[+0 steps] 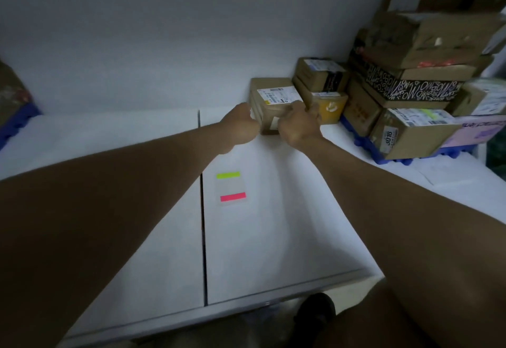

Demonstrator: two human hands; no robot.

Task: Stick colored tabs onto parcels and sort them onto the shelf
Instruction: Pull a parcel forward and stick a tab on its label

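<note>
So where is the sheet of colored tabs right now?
In the head view, the tab sheet lies flat on the white table, just right of the table's seam, between the person's outstretched forearms and nearer than the gripped parcel.

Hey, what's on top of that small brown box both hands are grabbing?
A white shipping label lies on top of the small brown box. The right hand covers the label's near corner; the left hand grips the box's left side. Its print is too blurred to read.
</note>
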